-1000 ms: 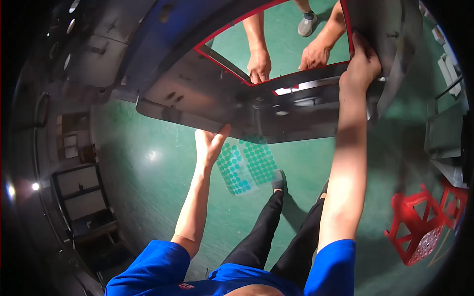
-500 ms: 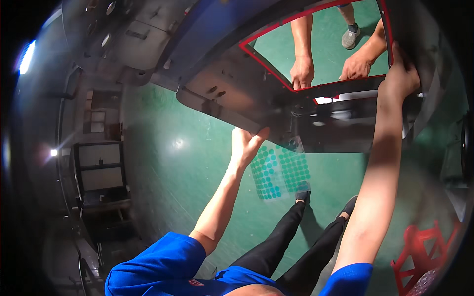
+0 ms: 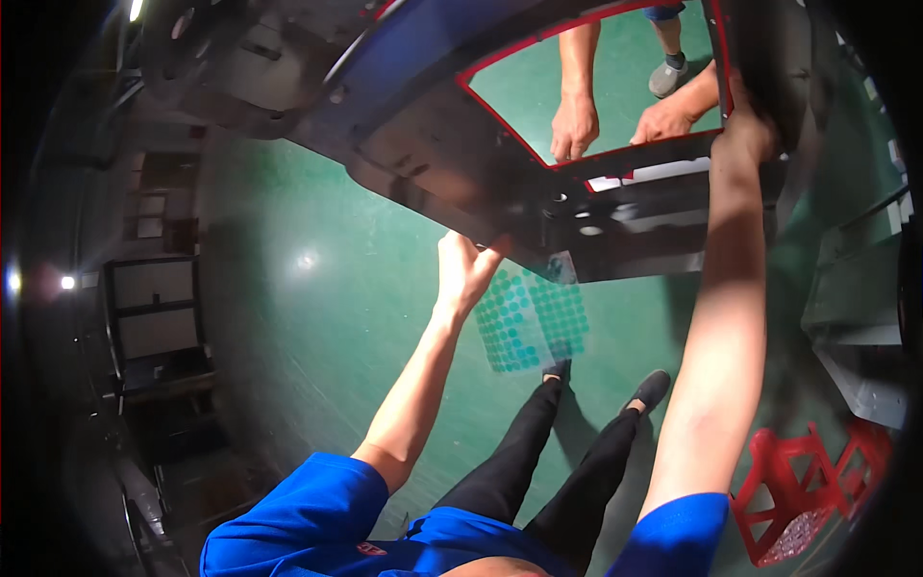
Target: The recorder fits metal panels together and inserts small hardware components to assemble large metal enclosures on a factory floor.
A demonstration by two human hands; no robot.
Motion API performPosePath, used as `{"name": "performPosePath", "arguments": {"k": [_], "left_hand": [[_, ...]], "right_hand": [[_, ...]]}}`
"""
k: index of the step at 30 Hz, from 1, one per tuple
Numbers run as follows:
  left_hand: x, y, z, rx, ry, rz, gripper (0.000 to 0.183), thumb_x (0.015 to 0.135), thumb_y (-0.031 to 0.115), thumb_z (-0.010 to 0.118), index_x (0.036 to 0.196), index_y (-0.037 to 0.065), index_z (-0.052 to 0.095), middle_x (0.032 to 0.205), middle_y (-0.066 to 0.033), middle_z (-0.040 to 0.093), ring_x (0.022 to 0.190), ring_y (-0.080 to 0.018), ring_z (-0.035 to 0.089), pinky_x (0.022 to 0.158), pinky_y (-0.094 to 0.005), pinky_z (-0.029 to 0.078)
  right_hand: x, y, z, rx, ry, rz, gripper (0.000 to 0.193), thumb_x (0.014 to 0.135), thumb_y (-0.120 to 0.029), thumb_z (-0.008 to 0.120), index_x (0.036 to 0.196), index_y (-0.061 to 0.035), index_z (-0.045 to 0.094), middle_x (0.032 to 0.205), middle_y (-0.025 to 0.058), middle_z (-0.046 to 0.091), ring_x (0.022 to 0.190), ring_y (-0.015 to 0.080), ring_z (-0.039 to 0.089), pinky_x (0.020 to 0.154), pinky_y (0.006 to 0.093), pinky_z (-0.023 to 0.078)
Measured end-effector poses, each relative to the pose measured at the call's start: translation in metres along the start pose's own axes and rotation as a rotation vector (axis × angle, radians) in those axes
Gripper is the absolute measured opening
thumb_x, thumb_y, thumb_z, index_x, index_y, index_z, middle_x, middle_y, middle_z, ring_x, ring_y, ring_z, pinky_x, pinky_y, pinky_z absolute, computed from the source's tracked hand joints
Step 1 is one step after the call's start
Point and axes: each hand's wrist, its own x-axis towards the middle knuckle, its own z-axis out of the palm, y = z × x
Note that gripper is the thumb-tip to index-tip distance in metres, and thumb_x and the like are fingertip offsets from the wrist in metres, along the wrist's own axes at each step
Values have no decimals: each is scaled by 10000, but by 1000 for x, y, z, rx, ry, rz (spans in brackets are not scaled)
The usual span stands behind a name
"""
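A large dark vehicle-body-like panel (image 3: 404, 154) fills the upper middle, with a red-edged window opening on its right side. My left hand (image 3: 468, 272) is closed on the panel's lower edge, its fingertips hidden behind it. Just beside that hand hangs a clear sheet of round green stickers (image 3: 534, 322); whether I hold it or it clings to the panel, I cannot tell. My right hand (image 3: 745, 139) grips the panel at the lower right of the opening, partly in shadow. Through the opening show a co-worker's two hands (image 3: 575, 125), close to the opening's lower edge.
Green floor (image 3: 336, 288) lies below, with my shoes (image 3: 652, 388) on it. A red plastic stool (image 3: 788, 490) stands at the lower right, near a grey box-like unit (image 3: 856, 337). Dark shelving (image 3: 154, 317) is on the left. The co-worker's shoe (image 3: 666, 77) shows beyond the panel.
The panel and both my hands sit slightly higher and further left in the picture, as does the sticker sheet. More of the red stool shows. Both hands keep their hold.
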Motion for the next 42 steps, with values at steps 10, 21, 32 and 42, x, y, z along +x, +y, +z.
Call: {"name": "performPosePath", "arguments": {"k": [10, 21, 32, 42], "left_hand": [[-1, -3, -1, 36, 24, -19, 346, 730, 186, 674, 997, -23, 608, 857, -169, 669, 781, -274, 653, 722, -352, 493], [-3, 5, 1, 73, 66, 0, 330, 711, 185, 675, 961, -22, 614, 835, -175, 665, 760, -276, 650, 709, -352, 492], [0, 19, -3, 79, 28, -104, 299, 687, 146, 652, 927, -30, 625, 818, -153, 670, 743, -230, 649, 699, -334, 492], [4, 37, 0, 102, 41, -191, 148, 739, 110, 629, 822, -12, 621, 672, -34, 598, 639, -108, 554, 603, -268, 443]], "right_hand": [[-27, -21, -5, 391, -62, 192, 170, 741, -26, 737, 867, 11, 629, 746, 46, 574, 611, 110, 485, 594, 244, 443], [-37, -33, -21, 473, -138, 298, 96, 808, -77, 680, 845, -22, 610, 735, 25, 530, 666, 104, 485, 646, 213, 423], [-33, -36, -7, 301, -70, 249, 170, 730, -27, 716, 898, -46, 696, 887, 13, 670, 745, 97, 558, 661, 206, 446], [-43, -16, -6, 6, -202, -205, 328, 831, -130, 653, 1133, -6, 620, 1029, 61, 641, 917, 141, 589, 808, 263, 468]]}}
